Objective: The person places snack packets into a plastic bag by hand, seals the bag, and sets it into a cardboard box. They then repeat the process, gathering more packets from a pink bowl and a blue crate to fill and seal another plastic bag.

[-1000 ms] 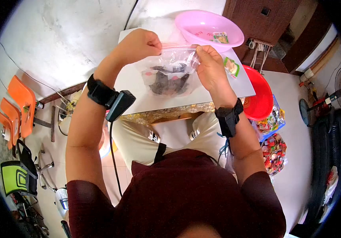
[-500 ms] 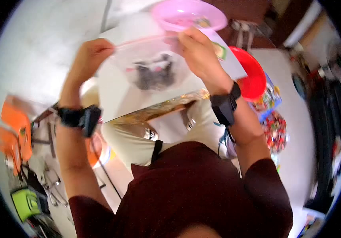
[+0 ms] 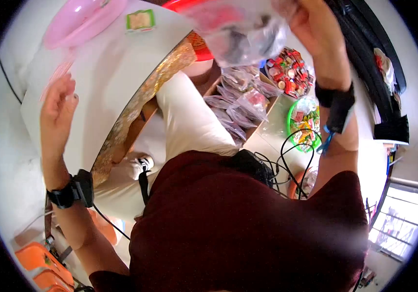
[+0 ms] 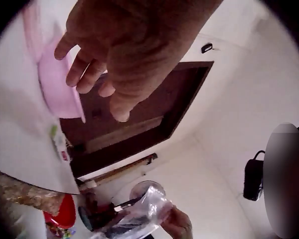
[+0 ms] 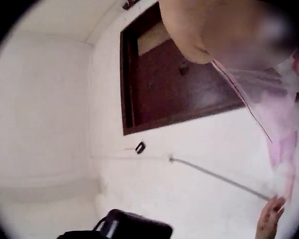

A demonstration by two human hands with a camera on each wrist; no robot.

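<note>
My right hand (image 3: pixel 316 31) holds a clear zip bag (image 3: pixel 248 41) by its edge, raised over the floor to the right of the table. Dark pieces and a reddish patch show through its plastic, blurred by motion. The same bag (image 4: pixel 149 209) appears low in the left wrist view, pinched at one side. My left hand (image 3: pixel 57 117) is empty, its fingers loosely extended over the left part of the white table (image 3: pixel 97 73). Just past its fingertips, thin pink strips (image 3: pixel 57 75) like zip-bag edges lie on the tabletop.
A pink basin (image 3: pixel 84 24) and a green-edged packet (image 3: pixel 140 20) are on the table. Below the raised bag, a carton holds several filled clear bags (image 3: pixel 243 97). Red packets (image 3: pixel 289 73) and a green basket (image 3: pixel 290 124) stand beyond it, with loose black cables (image 3: pixel 282 160) nearby.
My left hand has let go of the bag and moved left. My right hand has carried the bag off the table to the right, as the head view swung right.
</note>
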